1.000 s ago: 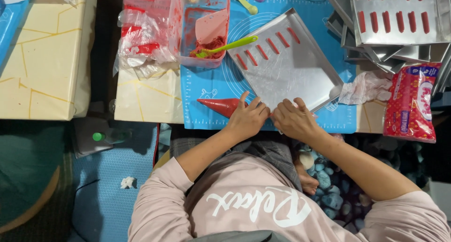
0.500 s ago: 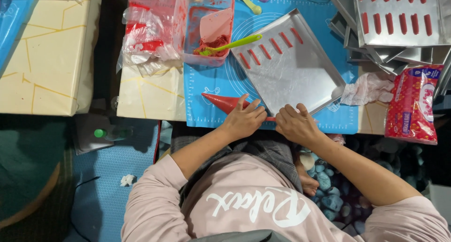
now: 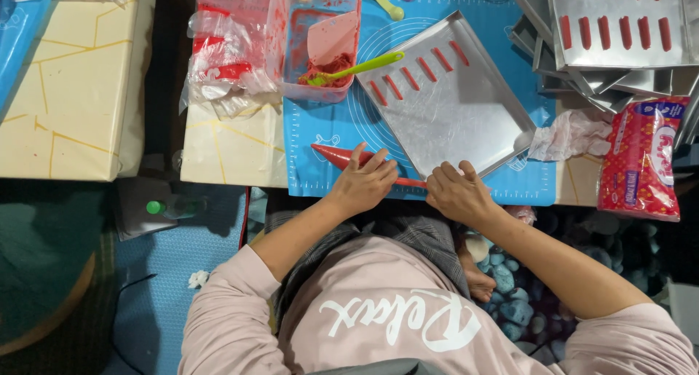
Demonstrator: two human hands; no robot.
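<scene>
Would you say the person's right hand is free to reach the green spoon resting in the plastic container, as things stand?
Probably not at once: the right hand is pressed on the red piping bag beside the left hand. Once let go, the way over the metal tray to the green spoon looks open.

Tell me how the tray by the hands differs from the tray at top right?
The near tray lies alone on the blue mat, turned at an angle; the far tray tops a stack, set square. The near tray holds five red strips at one end only, the far tray a fuller row. Both are shiny metal, with red strips.
</scene>
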